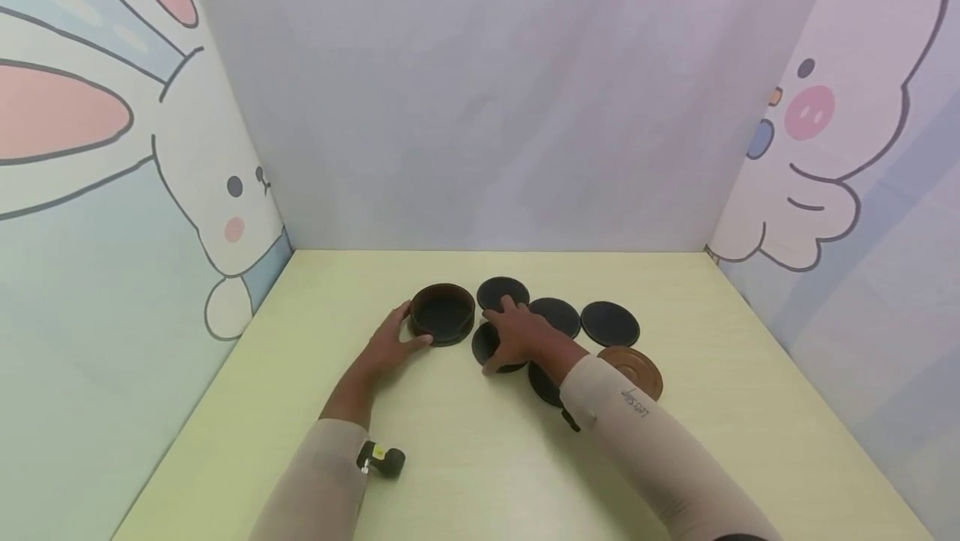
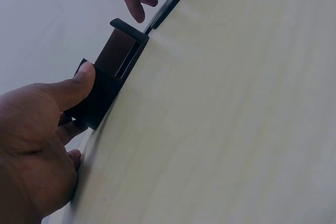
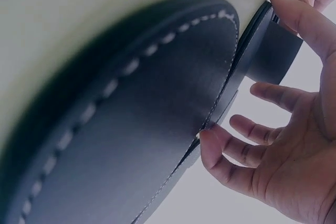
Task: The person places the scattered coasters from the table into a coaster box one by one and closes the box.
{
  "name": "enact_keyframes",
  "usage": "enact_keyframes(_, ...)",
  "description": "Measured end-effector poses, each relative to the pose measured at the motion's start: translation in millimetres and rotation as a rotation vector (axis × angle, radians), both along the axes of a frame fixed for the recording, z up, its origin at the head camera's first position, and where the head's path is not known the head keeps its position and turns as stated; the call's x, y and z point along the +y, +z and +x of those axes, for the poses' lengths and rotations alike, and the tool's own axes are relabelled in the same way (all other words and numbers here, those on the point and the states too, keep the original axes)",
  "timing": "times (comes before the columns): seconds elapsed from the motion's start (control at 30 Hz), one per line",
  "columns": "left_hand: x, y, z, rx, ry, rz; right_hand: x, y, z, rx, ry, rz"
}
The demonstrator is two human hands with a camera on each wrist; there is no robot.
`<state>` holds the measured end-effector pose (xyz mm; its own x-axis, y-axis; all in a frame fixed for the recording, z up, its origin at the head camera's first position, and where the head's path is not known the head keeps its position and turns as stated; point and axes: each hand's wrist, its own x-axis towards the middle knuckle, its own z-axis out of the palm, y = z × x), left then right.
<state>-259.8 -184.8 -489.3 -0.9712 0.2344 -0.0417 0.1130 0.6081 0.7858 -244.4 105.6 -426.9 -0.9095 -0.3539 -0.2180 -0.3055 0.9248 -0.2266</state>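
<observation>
My left hand point(image 1: 390, 349) holds a round, dark leather-look coaster holder point(image 1: 444, 313), its thumb on the near wall and fingers round the left side. In the left wrist view, a gap shows in the wall of the holder point(image 2: 116, 51). Just right of the holder, my right hand point(image 1: 513, 335) spreads over a black round coaster point(image 1: 486, 347) lying flat. In the right wrist view, the thumb of the right hand point(image 3: 294, 150) is at that coaster's edge, with the other fingers loosely bent. A black coaster with white edge stitching point(image 3: 142, 114) fills the foreground there.
More black coasters lie flat around the right hand: one behind point(image 1: 501, 289), one to its right point(image 1: 558, 316), one farther right point(image 1: 610, 323) and one partly under the forearm point(image 1: 543, 384). A brown round piece point(image 1: 637, 368) lies right of the forearm. Walls enclose the pale table point(image 1: 465, 458).
</observation>
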Motion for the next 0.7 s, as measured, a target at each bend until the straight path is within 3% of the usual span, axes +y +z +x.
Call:
enact_keyframes(0.47,-1.8,-2.9,1.9,-0.009,0.003,0.045,-0.4,-0.8,0.3,-0.043,0.007,-0.011)
enact_keyframes(0.7,-2.1,-2.3,3.6,-0.001,-0.002,0.052,-1.9,-1.4,1.5,-0.006,0.033,0.028)
